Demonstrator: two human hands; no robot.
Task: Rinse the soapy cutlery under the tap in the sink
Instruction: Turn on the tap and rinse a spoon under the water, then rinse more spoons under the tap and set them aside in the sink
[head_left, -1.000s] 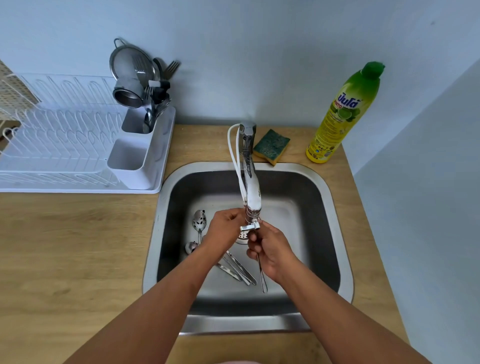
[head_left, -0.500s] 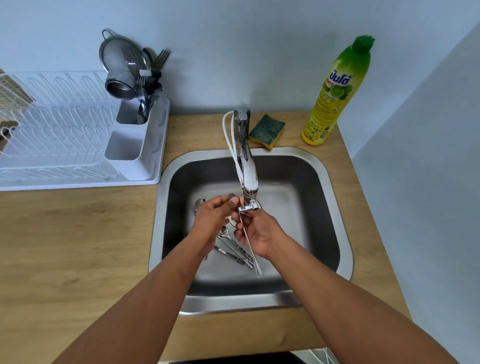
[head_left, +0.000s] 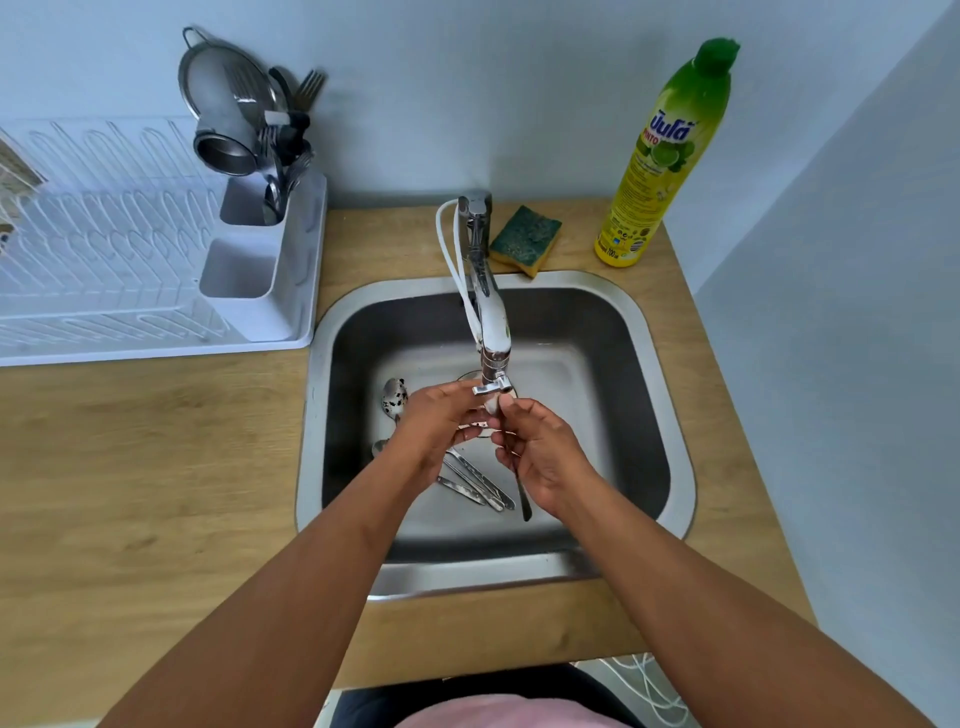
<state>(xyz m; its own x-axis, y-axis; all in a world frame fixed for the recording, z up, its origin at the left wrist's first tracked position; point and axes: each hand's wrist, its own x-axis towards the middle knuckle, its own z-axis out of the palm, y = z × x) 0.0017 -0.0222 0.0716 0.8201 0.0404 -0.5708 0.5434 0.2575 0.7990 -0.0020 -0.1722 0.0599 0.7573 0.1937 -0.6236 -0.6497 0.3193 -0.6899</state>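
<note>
- Cutlery: one spoon (head_left: 521, 486) is in the right hand (head_left: 540, 457), right under the end of the tap (head_left: 491, 322), over the middle of the sink (head_left: 670, 415).
- The right hand's fingers (head_left: 511, 415) are closed around the spoon's handle. The handle pokes out below the hand.
- The left hand (head_left: 431, 426) is touching the top of the same spoon. Its fingers are bent in close, but I cannot tell if they grip it.
- More soapy cutlery (head_left: 478, 480) lies on the sink floor, under the left hand, near the sink's left side.
- A soapy spoon (head_left: 394, 397) lies there too.
- A sponge (head_left: 525, 239) sits at the table's back edge, behind the sink.
- A soap bottle (head_left: 667, 156) stands in the table's back right corner.
- A white drying rack (head_left: 130, 270) is on the table's left side.
</note>
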